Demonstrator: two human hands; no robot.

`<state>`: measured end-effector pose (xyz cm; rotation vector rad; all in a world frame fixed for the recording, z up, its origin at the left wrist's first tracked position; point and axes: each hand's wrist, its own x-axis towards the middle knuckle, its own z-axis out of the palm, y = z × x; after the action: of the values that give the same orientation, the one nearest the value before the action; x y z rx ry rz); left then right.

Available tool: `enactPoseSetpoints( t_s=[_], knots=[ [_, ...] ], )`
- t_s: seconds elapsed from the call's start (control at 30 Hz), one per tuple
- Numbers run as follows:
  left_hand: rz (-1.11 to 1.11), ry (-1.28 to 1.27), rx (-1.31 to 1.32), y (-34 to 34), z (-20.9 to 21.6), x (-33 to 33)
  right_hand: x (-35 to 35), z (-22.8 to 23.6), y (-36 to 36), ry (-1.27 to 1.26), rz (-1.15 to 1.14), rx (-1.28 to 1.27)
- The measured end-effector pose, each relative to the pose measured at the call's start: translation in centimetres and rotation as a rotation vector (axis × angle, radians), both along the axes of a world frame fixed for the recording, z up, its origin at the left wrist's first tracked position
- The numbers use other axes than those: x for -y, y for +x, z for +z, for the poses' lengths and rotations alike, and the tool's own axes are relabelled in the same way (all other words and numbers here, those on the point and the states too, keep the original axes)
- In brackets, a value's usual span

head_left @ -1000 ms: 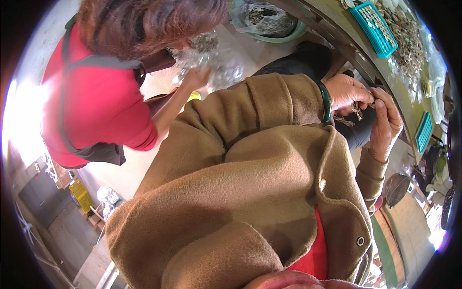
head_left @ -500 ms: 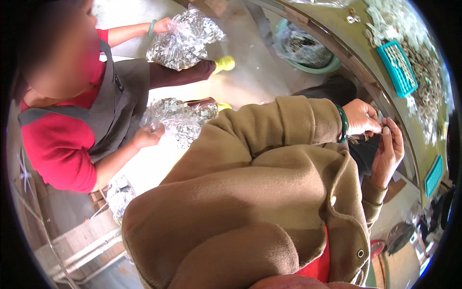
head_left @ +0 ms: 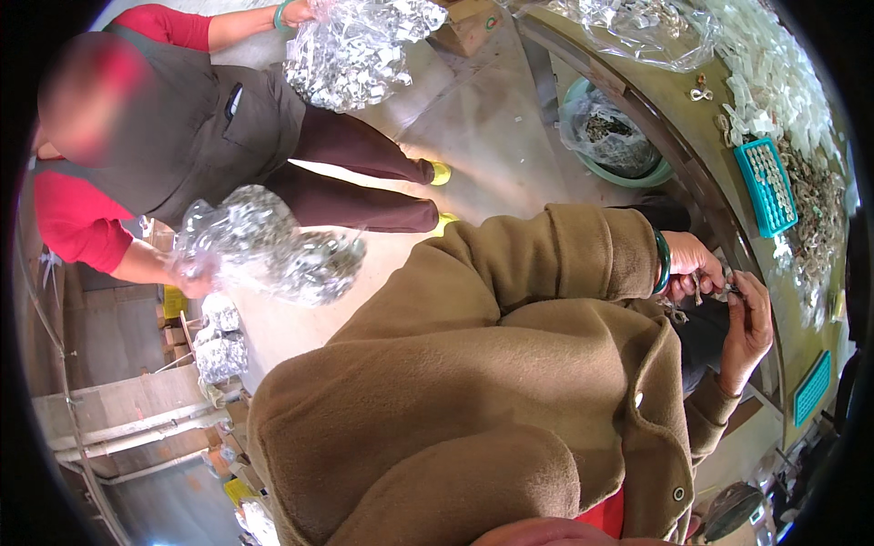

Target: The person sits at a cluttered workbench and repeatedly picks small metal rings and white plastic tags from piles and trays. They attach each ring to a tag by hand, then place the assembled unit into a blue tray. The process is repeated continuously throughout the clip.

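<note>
My left hand (head_left: 692, 267), with a dark green bangle at its wrist, is closed around small beige, twisted pieces (head_left: 699, 284) that poke out between the fingers. Against its fingertips my right hand (head_left: 748, 328) pinches a small pale piece (head_left: 728, 288); its exact kind is too small to make out. Both hands meet over my dark lap, beside the table (head_left: 678, 91) edge. A teal tray (head_left: 765, 188) with rows of small pale pieces lies on the table beyond my hands, next to a heap of small brownish pieces (head_left: 812, 205).
Clear plastic pieces (head_left: 774, 77) and a clear bag (head_left: 637, 32) cover the table's far end. A second teal tray (head_left: 812, 389) lies nearer. A green tub (head_left: 663, 171) with a lined bag stands below. At left, a co-worker (head_left: 191, 118) holds two clear bags (head_left: 350, 64) of small shiny pieces.
The co-worker's nearer bag has swung left and the co-worker stands more upright. My hands stay together; beige pieces now show more plainly in my left hand. The view has shifted slightly.
</note>
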<state>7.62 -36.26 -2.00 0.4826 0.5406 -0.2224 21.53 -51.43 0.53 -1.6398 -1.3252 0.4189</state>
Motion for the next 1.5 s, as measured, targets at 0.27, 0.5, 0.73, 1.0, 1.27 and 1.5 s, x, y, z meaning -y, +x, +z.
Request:
enactPoseSetpoints(
  t_s=[0.27,0.5,0.73,1.0,1.27,1.5],
  knots=[
    [0.341,0.522,0.059,0.5,1.8,1.5,-1.6,0.0,-2.6,0.255,-0.359,-0.14],
    [0.412,1.02,0.24,0.8,2.7,2.2,-1.9,-0.5,-3.3,0.154,-0.383,-0.777],
    [0.501,0.931,0.247,1.0,2.5,1.3,-4.3,-1.1,-3.0,0.23,-0.152,-1.276],
    [0.491,1.094,0.327,1.5,1.4,-2.0,-6.3,0.3,-2.2,0.133,-0.16,-1.448],
    [0.254,1.074,0.245,1.8,1.8,-8.1,-8.5,1.8,-0.3,0.193,-0.277,-1.317],
    [0.122,1.37,0.094,6.0,2.7,-18.2,-10.5,1.4,0.2,0.191,-0.333,-1.048]
  ],
)
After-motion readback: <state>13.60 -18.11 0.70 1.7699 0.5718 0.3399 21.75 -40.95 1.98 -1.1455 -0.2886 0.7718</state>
